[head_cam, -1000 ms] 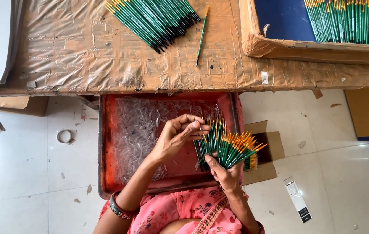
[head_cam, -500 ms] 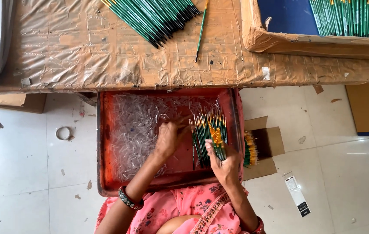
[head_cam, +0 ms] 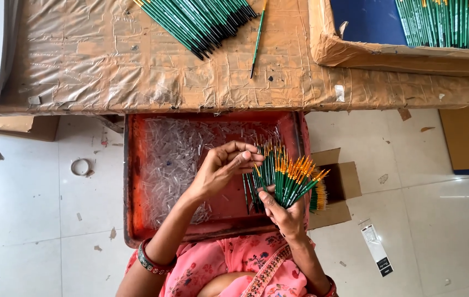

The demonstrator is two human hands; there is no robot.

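two hands hold one brush bundle.

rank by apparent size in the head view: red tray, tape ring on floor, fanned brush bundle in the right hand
1. red tray
2. fanned brush bundle; it is nearer the camera, but the tray still looks far larger
3. tape ring

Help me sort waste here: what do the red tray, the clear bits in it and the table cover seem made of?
Red tray: probably painted metal; thin raised rim, worn, scuffed paint. Clear bits: likely plastic; small see-through tubes, glinting. Table cover: looks like brown cardboard or paper under glossy tape; wrinkled, shiny strips. The right hand holds green-handled brushes; their material is unclear.
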